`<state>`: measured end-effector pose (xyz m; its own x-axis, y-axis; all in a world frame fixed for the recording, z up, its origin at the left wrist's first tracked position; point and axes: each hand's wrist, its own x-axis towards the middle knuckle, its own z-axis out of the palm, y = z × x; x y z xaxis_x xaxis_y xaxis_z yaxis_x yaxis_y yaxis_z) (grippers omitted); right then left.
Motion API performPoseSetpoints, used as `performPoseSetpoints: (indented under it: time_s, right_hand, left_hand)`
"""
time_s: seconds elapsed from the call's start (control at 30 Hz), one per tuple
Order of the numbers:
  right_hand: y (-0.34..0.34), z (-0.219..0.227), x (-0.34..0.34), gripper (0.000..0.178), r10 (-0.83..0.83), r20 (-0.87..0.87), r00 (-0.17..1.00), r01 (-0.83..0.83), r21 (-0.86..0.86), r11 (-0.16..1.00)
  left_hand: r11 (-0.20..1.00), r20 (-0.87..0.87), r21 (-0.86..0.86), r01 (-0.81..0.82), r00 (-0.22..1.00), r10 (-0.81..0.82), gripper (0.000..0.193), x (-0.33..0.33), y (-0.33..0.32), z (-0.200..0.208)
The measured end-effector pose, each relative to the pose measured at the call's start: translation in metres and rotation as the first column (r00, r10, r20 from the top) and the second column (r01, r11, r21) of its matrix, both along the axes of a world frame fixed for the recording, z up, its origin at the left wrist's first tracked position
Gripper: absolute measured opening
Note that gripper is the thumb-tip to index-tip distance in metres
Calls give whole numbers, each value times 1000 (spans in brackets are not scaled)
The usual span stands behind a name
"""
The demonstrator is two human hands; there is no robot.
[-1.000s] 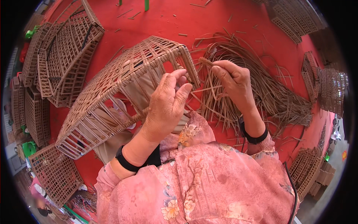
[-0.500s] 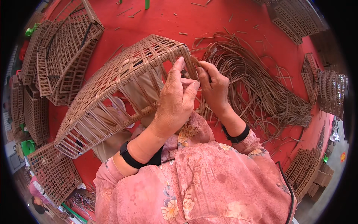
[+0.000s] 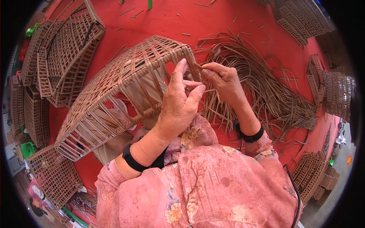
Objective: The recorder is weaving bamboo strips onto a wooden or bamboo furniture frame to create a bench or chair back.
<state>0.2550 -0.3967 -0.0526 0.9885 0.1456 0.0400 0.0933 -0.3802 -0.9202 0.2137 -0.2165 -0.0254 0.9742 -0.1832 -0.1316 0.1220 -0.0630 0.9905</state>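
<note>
A brown woven basket (image 3: 114, 81) lies tilted across my lap, its open-lattice side toward me. At its upper right corner, my left hand (image 3: 176, 100) grips the frame, the index finger along the corner post and the thumb close to the other fingertips. Just right of that corner, my right hand (image 3: 224, 81) pinches a flat brown weaving strip (image 3: 198, 67) between thumb and bent fingers. Where the strip runs behind the corner is partly hidden.
A heap of loose brown strips (image 3: 262, 87) spreads over the red floor covering (image 3: 171, 19) at right. Stacked woven baskets (image 3: 72, 53) stand at left, with more (image 3: 304, 21) at far right. A basket panel (image 3: 55, 176) leans at lower left, near another person (image 3: 37, 197).
My right hand has moved slightly right, away from the basket corner, with the strip still pinched. The left hand and the basket have hardly moved.
</note>
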Motion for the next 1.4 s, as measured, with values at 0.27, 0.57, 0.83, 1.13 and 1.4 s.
performPoseSetpoints:
  time_s: [0.27, 0.57, 0.83, 1.13, 1.4]
  right_hand:
    - [-18, 17, 35, 22, 322, -89, 943, -334, -226, 915]
    - [-9, 24, 56, 24, 373, -132, 918, -395, -245, 885]
    - [-46, 25, 48, 22, 341, -276, 899, -388, -138, 911]
    - [-66, 30, 40, 14, 286, -256, 924, -313, -71, 947]
    - [-51, 23, 51, 23, 367, -148, 918, -388, -157, 908]
  left_hand:
    - [983, 165, 152, -99, 984, 73, 63, 7, -1, -15]
    - [904, 376, 354, -241, 921, 98, 41, 28, -3, -22]
    - [827, 604, 428, -364, 796, 38, 24, 21, 26, -18]
    - [615, 720, 615, -493, 669, -184, 15, 26, 38, -19]
    - [638, 634, 631, -441, 767, -97, 37, 10, 46, -9]
